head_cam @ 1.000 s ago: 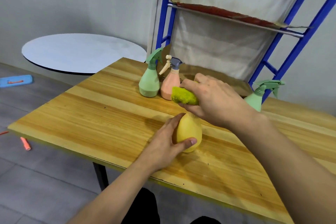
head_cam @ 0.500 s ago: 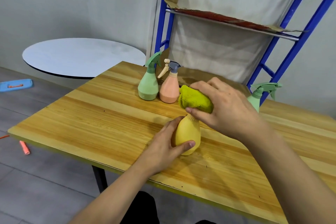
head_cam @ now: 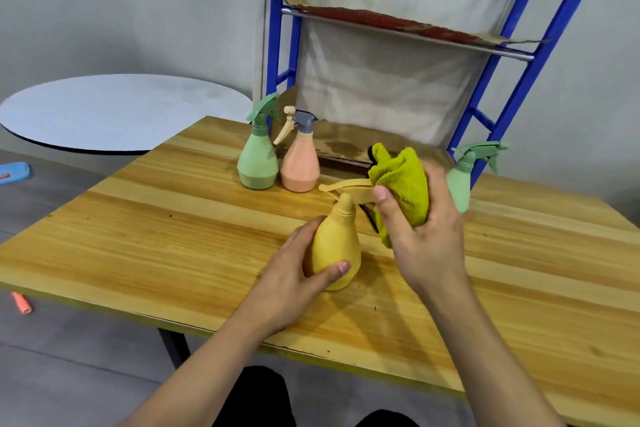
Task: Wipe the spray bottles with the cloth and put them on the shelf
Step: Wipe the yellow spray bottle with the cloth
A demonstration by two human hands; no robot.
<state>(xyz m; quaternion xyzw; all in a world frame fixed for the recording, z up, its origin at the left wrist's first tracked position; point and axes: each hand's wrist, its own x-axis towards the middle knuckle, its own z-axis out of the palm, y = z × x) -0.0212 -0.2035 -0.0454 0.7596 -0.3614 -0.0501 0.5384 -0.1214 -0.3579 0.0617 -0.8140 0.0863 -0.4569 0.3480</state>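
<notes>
A yellow spray bottle (head_cam: 334, 243) stands upright on the wooden table (head_cam: 173, 236). My left hand (head_cam: 294, 281) grips its body from the left, thumb across the front. Bunched in my right hand (head_cam: 426, 236) is a yellow-green cloth (head_cam: 401, 184), held against the right end of the bottle's spray head. A green bottle (head_cam: 258, 159) and a pink bottle (head_cam: 299, 163) stand side by side at the table's far edge. Another green bottle (head_cam: 460, 180) is partly hidden behind my right hand. The blue shelf rack (head_cam: 408, 35) rises behind the table.
A cardboard-lined lower shelf (head_cam: 343, 146) lies just behind the table's far edge. A round white table (head_cam: 121, 111) stands to the left. On the grey floor lie a blue object (head_cam: 14, 173) and an orange piece (head_cam: 22, 303).
My right hand has carried the cloth from over the top of the spray head to its right side, uncovering the yellow nozzle and trigger. My left hand keeps its grip on the bottle.
</notes>
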